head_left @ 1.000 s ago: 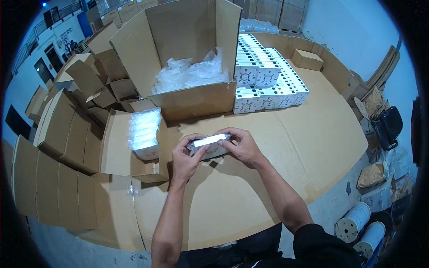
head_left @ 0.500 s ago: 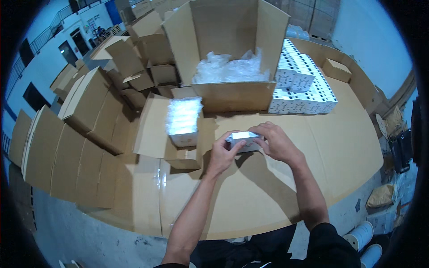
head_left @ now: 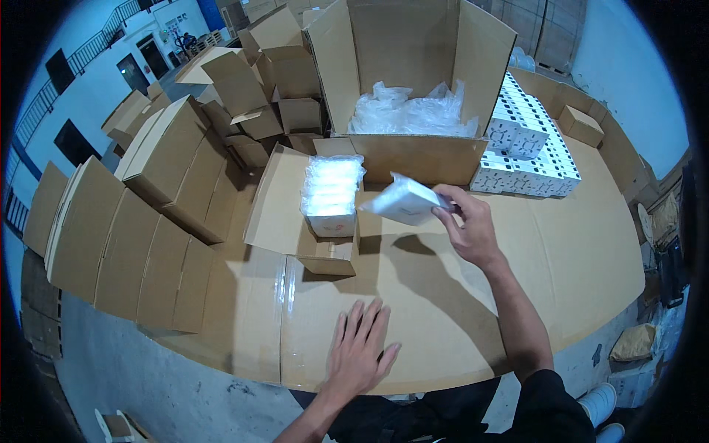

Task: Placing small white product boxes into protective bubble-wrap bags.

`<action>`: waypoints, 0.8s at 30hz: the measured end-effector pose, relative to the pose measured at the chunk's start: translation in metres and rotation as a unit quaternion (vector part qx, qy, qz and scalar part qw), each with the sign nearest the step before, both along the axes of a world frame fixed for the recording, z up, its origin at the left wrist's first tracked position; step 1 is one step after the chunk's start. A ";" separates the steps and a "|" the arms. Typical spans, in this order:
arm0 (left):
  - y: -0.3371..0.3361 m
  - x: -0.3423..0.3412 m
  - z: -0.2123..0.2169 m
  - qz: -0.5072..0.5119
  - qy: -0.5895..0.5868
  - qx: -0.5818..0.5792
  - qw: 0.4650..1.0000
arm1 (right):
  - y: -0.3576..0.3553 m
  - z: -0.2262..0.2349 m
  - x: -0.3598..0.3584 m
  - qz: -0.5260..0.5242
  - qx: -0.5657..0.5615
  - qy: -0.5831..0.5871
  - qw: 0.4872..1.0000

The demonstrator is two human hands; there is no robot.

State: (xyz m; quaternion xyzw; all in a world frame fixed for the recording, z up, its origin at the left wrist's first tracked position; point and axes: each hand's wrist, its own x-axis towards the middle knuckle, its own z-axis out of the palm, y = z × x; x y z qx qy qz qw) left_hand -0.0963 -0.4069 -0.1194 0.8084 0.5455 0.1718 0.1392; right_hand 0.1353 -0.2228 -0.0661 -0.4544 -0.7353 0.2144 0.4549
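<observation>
My right hand (head_left: 467, 225) grips one end of a small white box in clear plastic wrap (head_left: 410, 201), tilted and held above the cardboard table top. Its other end points toward an open brown carton (head_left: 327, 266) on the left. Inside that carton stands a row of several plastic-wrapped white boxes (head_left: 331, 193), with a gap at the carton's near end. Near the front edge of the table, my left hand (head_left: 360, 351) has its fingers spread and holds nothing. It is apart from the carton.
Behind stands a large open carton (head_left: 417, 159) holding clear plastic bags (head_left: 413, 111). Stacked white printed boxes (head_left: 524, 173) are at its right, near a small brown box (head_left: 580, 125). Closed brown cartons (head_left: 166, 166) line the left side, with open empty cartons (head_left: 236, 85) behind them.
My left hand has let go of the wrapped box and come back toward the table's front edge. The right hand has raised and tilted the box. The view has shifted somewhat.
</observation>
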 end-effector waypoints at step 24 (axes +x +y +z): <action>-0.019 -0.005 -0.006 0.044 -0.059 0.020 0.997 | 0.029 0.030 -0.104 0.161 0.067 -0.146 0.974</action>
